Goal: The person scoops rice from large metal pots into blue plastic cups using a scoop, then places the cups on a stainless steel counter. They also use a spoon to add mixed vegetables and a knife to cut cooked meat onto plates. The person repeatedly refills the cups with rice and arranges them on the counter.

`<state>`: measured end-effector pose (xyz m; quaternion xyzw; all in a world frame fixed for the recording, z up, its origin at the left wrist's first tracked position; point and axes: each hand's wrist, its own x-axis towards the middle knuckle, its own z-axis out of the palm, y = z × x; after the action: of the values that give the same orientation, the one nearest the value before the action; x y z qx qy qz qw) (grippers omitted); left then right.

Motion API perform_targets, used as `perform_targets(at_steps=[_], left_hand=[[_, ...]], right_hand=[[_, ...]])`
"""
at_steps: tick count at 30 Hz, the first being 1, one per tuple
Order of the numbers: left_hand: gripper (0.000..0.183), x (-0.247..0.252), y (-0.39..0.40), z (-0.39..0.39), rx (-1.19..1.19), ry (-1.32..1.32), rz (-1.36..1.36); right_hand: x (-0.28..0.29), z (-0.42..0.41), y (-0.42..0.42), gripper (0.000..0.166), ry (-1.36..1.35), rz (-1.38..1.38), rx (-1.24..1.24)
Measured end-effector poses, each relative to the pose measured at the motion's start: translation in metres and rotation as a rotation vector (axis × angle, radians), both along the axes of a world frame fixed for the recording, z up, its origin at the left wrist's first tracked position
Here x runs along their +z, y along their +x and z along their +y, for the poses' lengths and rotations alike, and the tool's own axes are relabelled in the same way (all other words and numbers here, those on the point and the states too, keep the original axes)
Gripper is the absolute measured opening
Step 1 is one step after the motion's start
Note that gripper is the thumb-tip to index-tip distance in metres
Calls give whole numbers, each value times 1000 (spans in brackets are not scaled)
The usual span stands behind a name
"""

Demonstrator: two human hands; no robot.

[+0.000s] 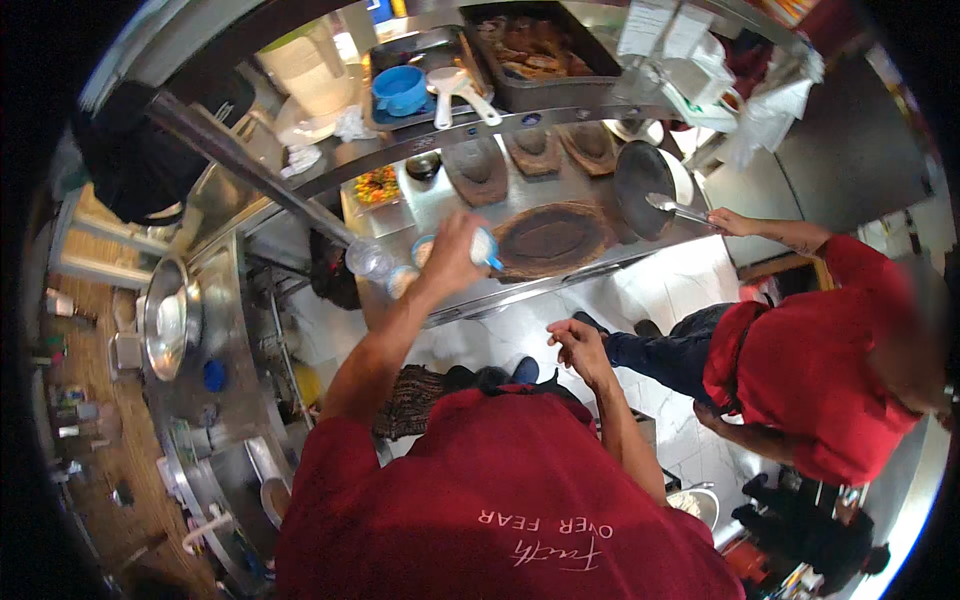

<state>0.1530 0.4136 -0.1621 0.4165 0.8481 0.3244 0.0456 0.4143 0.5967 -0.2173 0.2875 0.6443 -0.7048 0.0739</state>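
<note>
My left hand (pixel 453 256) is over the steel counter (pixel 536 187), its fingers around a blue cup (pixel 486 246) with white contents. Small cups with pale contents, one of them a blue-rimmed cup (pixel 423 250), stand close beside that hand. A clear plastic cup (pixel 368 259) is at the counter's left end. To the right of my left hand lies an oval wooden platter (pixel 553 238) with a dark centre. My right hand (pixel 579 351) hangs in front of me above the floor, fingers loosely bent and apart, holding nothing visible.
A co-worker's hand (pixel 731 222) holds tongs (pixel 679 208) at a dark pan (pixel 645 191) on the right. Diced vegetables (pixel 376 185) sit in a container behind. The overhead shelf (pixel 510 124) carries a dark roasting pan (pixel 551 90) of cooked food, white measuring cups (pixel 457 94) and a blue cup (pixel 400 90).
</note>
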Motion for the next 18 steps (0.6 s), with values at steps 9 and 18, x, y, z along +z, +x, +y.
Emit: perform_targets(at_steps=[9,18], left_hand=[[74,26,91,-62,14,-13,-100],[75,15,52,-91,-119,17,-127]], right_hand=[[14,-51,-78,29,-777,-150,311],[30,-82,-98,18,-724,-173,307]])
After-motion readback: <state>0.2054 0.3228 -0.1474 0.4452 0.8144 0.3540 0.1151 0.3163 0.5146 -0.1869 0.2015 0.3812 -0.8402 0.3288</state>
